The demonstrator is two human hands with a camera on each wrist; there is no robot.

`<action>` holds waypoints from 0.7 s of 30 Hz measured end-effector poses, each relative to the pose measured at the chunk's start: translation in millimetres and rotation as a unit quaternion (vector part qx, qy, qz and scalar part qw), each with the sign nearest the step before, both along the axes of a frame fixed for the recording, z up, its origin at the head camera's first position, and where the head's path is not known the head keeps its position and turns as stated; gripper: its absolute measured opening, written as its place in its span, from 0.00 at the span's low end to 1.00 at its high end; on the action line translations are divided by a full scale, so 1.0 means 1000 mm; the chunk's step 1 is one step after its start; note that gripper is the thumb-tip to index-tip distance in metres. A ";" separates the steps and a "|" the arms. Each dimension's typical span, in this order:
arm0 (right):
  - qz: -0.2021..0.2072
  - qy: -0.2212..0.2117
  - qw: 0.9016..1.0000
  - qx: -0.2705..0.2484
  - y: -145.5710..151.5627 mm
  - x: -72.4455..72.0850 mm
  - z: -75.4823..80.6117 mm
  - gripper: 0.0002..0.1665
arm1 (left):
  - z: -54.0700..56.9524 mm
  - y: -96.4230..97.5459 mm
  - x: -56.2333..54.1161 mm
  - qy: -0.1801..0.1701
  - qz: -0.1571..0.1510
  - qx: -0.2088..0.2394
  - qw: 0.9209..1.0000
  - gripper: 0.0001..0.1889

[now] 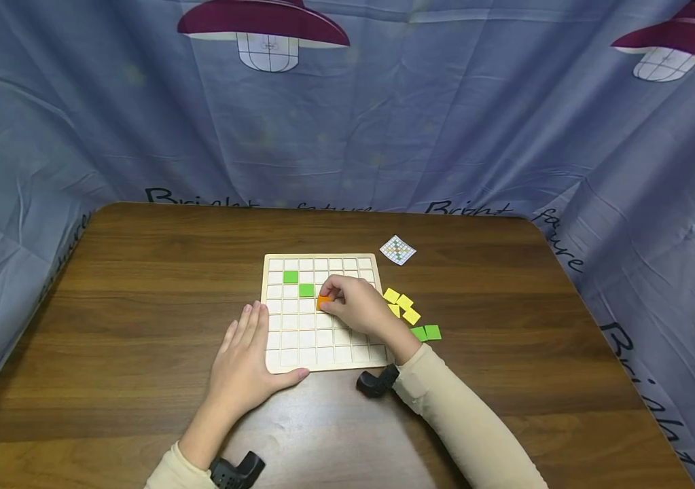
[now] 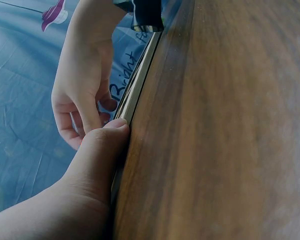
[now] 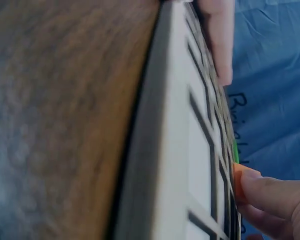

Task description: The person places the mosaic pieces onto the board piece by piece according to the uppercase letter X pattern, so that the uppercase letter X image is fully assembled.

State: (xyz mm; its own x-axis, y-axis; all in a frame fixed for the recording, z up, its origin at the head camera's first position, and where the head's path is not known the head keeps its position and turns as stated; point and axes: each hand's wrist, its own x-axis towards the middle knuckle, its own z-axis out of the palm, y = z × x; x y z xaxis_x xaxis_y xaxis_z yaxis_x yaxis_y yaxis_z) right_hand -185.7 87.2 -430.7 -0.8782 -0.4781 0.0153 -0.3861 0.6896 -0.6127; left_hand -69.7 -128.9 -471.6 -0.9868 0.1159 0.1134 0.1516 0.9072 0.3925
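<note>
A light wooden grid board (image 1: 289,339) with white squares lies on the table. Two green square tiles (image 1: 291,277) sit in its upper-left cells, one diagonally below the other. My right hand (image 1: 356,303) pinches an orange tile (image 1: 321,302) between thumb and fingers at the board's middle, just down and right of the lower green tile. In the right wrist view the orange tile (image 3: 238,181) stands tilted against the grid. My left hand (image 1: 246,360) rests at the board's lower-left corner, fingers straight along the left edge and thumb on the front edge.
Several yellow tiles (image 1: 411,316) lie right of the board, partly behind the right wrist. Two green tiles (image 1: 433,332) lie nearer the forearm. A small card with a coloured grid pattern (image 1: 397,250) lies beyond the board's far right corner. A blue curtain (image 1: 384,122) surrounds the table.
</note>
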 end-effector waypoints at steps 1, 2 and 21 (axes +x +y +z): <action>0.001 0.010 1.000 0.008 -0.001 0.000 0.000 0.04 | 0.000 0.000 0.000 -0.001 0.000 0.000 1.000 0.70; 0.001 0.019 1.000 0.016 -0.002 0.000 0.000 0.04 | 0.000 0.000 0.000 -0.002 0.000 -0.001 1.000 0.70; 0.029 0.044 0.998 0.044 0.053 0.026 0.013 0.10 | 0.001 0.000 0.000 -0.009 -0.001 0.007 1.000 0.70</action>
